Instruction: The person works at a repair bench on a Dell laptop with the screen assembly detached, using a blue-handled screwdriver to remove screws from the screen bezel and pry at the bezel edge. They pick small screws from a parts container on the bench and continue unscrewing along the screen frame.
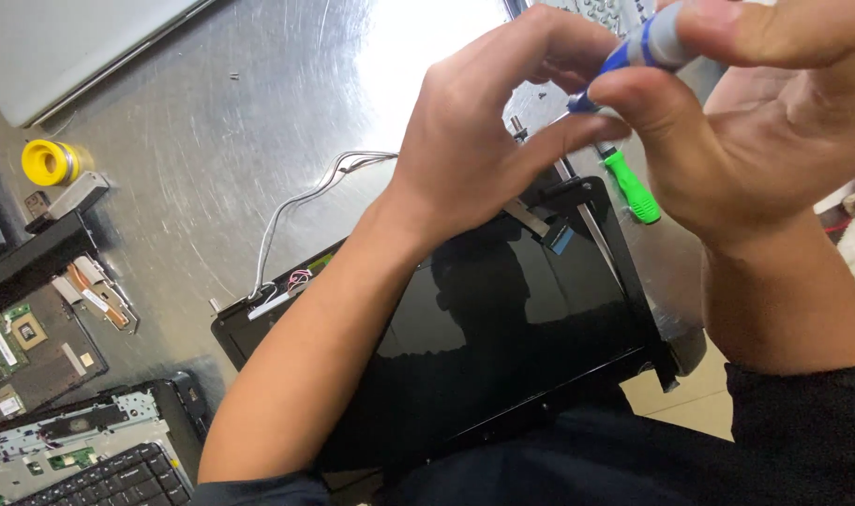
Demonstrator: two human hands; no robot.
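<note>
A black laptop screen panel [502, 337] lies on the steel table, its glossy face up and grey cables [301, 201] trailing from its far edge. My right hand [756, 122] grips a blue and white screwdriver handle [648, 42] above the panel's upper right corner. My left hand [484, 131] reaches over the panel, its fingers pinched around the screwdriver's shaft near the hinge bracket [573, 192]. A green-handled screwdriver [632, 187] lies on the table just past that corner.
A closed grey laptop [62, 47] sits at the top left. A yellow tape roll [48, 161], a circuit board [20, 342] and a stripped laptop base with keyboard [99, 454] crowd the left edge. Two tiny screws [232, 75] lie on the metal table [212, 122].
</note>
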